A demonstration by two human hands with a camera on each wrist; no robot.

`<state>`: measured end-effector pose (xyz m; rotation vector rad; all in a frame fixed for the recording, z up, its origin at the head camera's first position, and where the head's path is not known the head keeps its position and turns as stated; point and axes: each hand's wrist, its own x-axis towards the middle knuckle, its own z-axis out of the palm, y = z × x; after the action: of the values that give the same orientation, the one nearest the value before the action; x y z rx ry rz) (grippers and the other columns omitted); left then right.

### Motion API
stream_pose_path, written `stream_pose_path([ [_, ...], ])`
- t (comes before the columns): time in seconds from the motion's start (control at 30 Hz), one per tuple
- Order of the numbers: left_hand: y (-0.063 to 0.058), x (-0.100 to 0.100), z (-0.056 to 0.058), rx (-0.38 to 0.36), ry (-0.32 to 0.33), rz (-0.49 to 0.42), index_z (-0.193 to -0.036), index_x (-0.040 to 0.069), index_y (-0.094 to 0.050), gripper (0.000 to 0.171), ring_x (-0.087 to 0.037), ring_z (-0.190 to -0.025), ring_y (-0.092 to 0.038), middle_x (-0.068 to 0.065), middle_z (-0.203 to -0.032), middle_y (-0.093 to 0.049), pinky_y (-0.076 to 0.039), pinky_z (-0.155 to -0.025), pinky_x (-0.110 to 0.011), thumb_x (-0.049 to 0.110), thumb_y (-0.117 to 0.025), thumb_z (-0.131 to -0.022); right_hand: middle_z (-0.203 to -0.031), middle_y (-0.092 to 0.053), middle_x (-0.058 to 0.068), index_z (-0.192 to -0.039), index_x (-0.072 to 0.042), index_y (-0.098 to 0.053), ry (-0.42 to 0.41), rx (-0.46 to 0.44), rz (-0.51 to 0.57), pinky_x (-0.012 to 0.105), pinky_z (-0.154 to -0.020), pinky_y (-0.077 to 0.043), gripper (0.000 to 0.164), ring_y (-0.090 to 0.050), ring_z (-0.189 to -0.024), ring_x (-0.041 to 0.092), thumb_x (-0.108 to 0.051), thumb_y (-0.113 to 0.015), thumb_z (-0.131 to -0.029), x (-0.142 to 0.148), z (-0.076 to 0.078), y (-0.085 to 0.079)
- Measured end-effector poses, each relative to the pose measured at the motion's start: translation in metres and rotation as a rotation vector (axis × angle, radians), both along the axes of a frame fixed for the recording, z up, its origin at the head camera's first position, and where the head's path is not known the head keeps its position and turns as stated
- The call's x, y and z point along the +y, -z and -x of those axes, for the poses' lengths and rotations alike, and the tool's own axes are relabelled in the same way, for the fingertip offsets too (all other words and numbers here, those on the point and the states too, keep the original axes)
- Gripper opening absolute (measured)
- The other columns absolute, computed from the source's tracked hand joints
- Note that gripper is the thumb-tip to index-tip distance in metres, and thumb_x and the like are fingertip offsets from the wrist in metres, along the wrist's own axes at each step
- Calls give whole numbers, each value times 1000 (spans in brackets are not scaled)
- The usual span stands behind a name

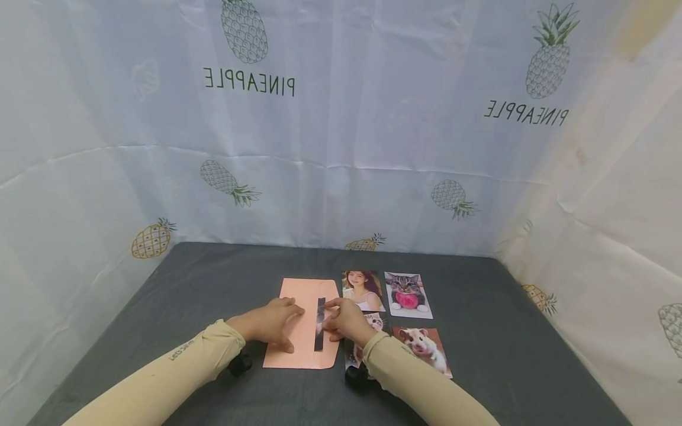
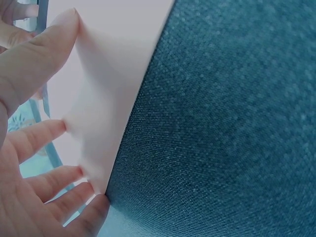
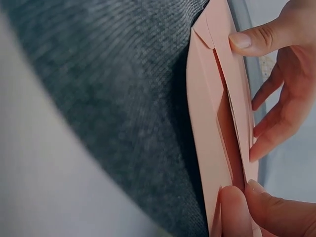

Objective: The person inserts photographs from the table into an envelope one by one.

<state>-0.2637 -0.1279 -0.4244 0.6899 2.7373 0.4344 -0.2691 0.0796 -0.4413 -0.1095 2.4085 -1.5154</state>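
Note:
A pink envelope (image 1: 301, 355) lies on the dark cloth, its flap on the right and its slit parted in the right wrist view. My left hand (image 1: 266, 322) rests spread on its left half, fingertips pressing the paper. Out of the slit shows a narrow dark strip, part of a photo (image 1: 319, 331). My right hand (image 1: 348, 319) pinches at the strip's right edge; in the right wrist view its thumb (image 3: 266, 205) and a finger close at the slit's lower end. Beneath that hand lies a kitten photo (image 1: 376, 321), partly hidden.
To the right lie a photo of a woman (image 1: 362, 290), a cat photo (image 1: 407, 296) and a hamster photo (image 1: 423, 349). Dark cloth (image 1: 479, 355) covers the table. A pale curtain (image 1: 373, 118) with pineapple prints hangs behind and at both sides.

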Motion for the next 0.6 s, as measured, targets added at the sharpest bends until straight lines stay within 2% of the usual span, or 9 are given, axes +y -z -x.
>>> stream_pose_path([
  [0.23, 0, -1, -1, 5, 13, 1, -133, 7, -55, 76, -41, -140, -31, -24, -149, -38, -34, -108, -57, 31, -87, -69, -74, -63, 7, -123, 3, -60, 2, 12, -51, 29, -50, -55, 44, -59, -56, 13, 11, -68, -81, -4, -2, -4],
  [0.6, 0, 1, -3, -1, -10, -5, -132, 9, -56, 75, -39, -140, -32, -22, -149, -39, -36, -108, -54, 31, -88, -67, -72, -62, 6, -120, 4, -60, -5, 47, -63, 28, -49, -54, 43, -57, -52, 12, 10, -70, -79, -6, -1, -3],
])
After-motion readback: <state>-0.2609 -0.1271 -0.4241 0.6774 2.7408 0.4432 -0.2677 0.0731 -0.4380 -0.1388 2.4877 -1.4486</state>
